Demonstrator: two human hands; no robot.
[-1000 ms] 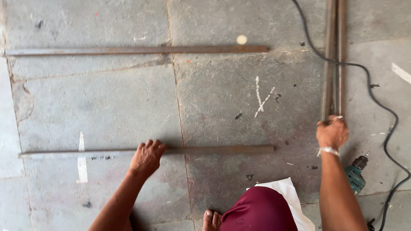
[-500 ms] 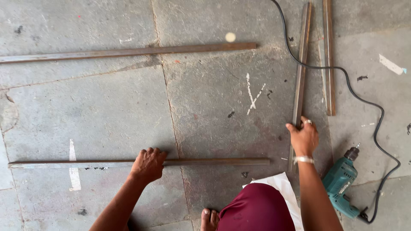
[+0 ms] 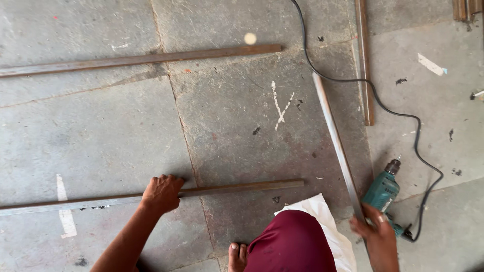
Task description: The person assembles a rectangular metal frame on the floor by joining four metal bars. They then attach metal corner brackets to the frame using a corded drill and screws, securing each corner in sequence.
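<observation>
Left hand (image 3: 162, 194) fingers curl over the near steel bar (image 3: 232, 188), pinning it to the floor; right hand (image 3: 375, 226) fingers grip a loose bar (image 3: 335, 146) (slanted, for positioning).

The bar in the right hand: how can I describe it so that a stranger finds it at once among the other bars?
Start at the green drill on the stone floor, lower right. The bar runs just left of it, up from the right hand. It alone lies slanted and looks pale grey; the other bars are rusty brown and lie straight across or straight up.
</observation>
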